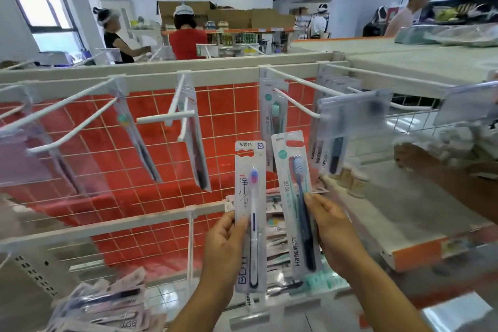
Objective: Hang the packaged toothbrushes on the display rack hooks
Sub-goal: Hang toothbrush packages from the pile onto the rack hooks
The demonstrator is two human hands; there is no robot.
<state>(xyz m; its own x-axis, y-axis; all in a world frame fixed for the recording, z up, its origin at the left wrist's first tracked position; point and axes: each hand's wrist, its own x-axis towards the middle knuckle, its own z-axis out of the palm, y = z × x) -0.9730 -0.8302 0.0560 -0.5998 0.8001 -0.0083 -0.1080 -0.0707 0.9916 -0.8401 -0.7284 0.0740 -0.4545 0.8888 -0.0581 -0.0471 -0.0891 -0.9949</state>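
Holding "BDD" pack (250, 213) in left hand (225, 242), "Hane" pack (296, 205) in right hand (332, 232).

Glossy clear plastic toothbrush packs (250, 213), white-coated wire hooks (296, 100) (smooth), matt shelf (404, 205)

One head-worn wide-angle view looks forward and slightly down from standing height, close to a wire rack (151, 159) with white hooks (80, 119). Both hands come up from the bottom edge, near the lens. Straight lines bow toward the frame edges. Over the rack top, the shop interior shows far behind.
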